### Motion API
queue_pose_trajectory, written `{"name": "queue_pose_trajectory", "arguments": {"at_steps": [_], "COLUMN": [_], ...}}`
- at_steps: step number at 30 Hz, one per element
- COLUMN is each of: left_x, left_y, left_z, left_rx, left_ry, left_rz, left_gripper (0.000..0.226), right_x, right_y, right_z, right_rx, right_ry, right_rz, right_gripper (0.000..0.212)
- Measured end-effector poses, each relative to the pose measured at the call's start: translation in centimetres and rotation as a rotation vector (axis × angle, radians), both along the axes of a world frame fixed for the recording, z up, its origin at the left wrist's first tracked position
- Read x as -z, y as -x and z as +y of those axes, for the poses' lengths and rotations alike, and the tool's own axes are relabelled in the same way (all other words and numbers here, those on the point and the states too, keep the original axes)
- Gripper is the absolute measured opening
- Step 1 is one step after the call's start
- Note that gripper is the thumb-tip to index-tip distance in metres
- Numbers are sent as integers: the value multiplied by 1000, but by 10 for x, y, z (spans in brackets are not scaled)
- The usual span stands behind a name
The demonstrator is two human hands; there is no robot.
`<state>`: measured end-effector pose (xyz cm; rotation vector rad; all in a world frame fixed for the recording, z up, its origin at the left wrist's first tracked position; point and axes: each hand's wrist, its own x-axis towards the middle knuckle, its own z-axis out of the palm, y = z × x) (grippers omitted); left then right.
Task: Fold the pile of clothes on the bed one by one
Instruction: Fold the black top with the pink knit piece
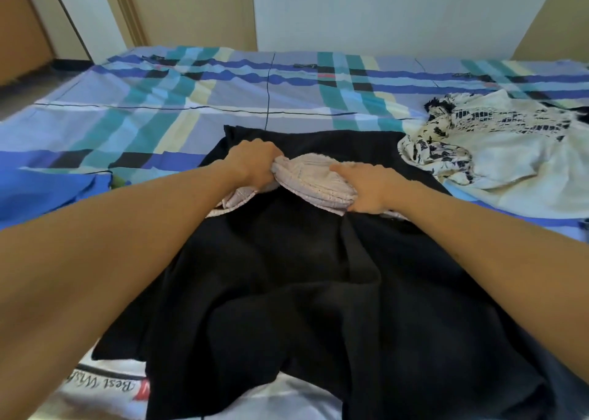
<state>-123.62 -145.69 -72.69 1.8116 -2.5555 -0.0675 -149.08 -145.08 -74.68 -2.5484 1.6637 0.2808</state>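
Nearest the cam, white cloth w/ black lettering [105, 384] is lying at the bottom edge, reading "Best Wis…", w/ a bit of red print beside it; the rest is hiding under a black garment [287, 292]. That black garment is spreading from the near edge out to approx mid-bed, rumpled, w/ deep folds running down its middle.

Both bare forearms are reaching fwd over it. On its far part a lilac knit piece [314, 180] is sitting bunched up btwn the two hands. L hand [255, 161] is clenching round the piece's left end, fingers curled under, knuckles up. R hand [369, 186] is grasping the right end, thumb lying on top, the other fingers tucking beneath the layered edge. A loose flap of the knit is hanging out under the L wrist, and another sliver is showing just past the R wrist.

To the right, a white-and-navy patterned garment [497, 142] is lying crumpled, just beside the black garment's far right corner; can't tell if they're touching. At the left edge a plain blue cloth [47, 190] is lying flat.

All of it is resting on the bed [191, 100], which is wearing a sheet checked in blue, teal, pale yellow & black. Behind it a white wall panel [382, 11] is standing, w/ beige surfaces either side.
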Motion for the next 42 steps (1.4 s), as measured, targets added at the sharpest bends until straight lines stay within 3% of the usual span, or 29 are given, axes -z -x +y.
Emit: {"name": "queue_pose_trajectory", "arguments": {"at_steps": [2, 4, 7, 9, 12, 15, 18, 20, 21, 23, 25, 27, 28, 30, 32, 33, 36, 39, 42], "left_x": [-5, -17, -49, -74, -90, -63, -27, -31, -39, -52, -41, -19, -8, 11, 26, 30, 34, 28, 16], "left_y": [-1, -1, -1, -1, 4, 15, 20, 12, 7, -5, -25, -50, -60, -70, -70, -69, -70, -85, -82], "left_z": [0, 3, 16, 38, 91, 143, 180, 178, 168, 139, 95, 53, 38, 13, -2, -5, -7, -29, -72], "left_rx": [21, 63, 133, 200, 283, 339, 381, 370, 324, 185, -11, -233, -359, -559, -558, -502, -318, -270, -270], "left_ry": [-60, -55, 13, 74, 127, 81, -157, -318, -434, -632, -479, -200, -159, -218, -267, -272, -260, -166, -30], "left_rz": [2, -33, -64, -80, -246, -483, -466, -389, -347, -62, 217, 194, 153, 245, 413, 471, 517, 545, 517], "left_gripper": [22, 28, 29, 21, 11, 36, 47, 65, 78, 86, 96, 120, 127, 139, 130, 113, 67, 62, 59], "right_x": [-8, -28, -73, -104, -125, -92, -53, -59, -67, -75, -66, -44, -33, -15, -1, 2, 5, -9, -31], "right_y": [-2, 1, 12, 18, 23, 21, 22, 33, 38, 49, 62, 81, 90, 101, 106, 105, 91, 77, 61], "right_z": [1, 1, 14, 38, 93, 143, 164, 157, 148, 118, 79, 37, 19, -7, -24, -28, -35, -57, -105], "right_rx": [-52, -64, -72, -132, -181, -231, -309, -226, -162, -58, 67, 207, 296, 465, 497, 456, 235, 141, 201], "right_ry": [123, 213, 175, 164, 151, 65, -262, -521, -633, -701, -433, -141, -91, -160, -203, -197, -262, -220, 89], "right_rz": [62, 6, -150, -150, -45, 188, 332, 223, 153, -119, -427, -530, -528, -546, -544, -524, -516, -493, -497], "right_gripper": [66, 43, 30, 27, 33, 37, 85, 110, 108, 78, 61, 76, 90, 112, 122, 120, 87, 48, 31]}}
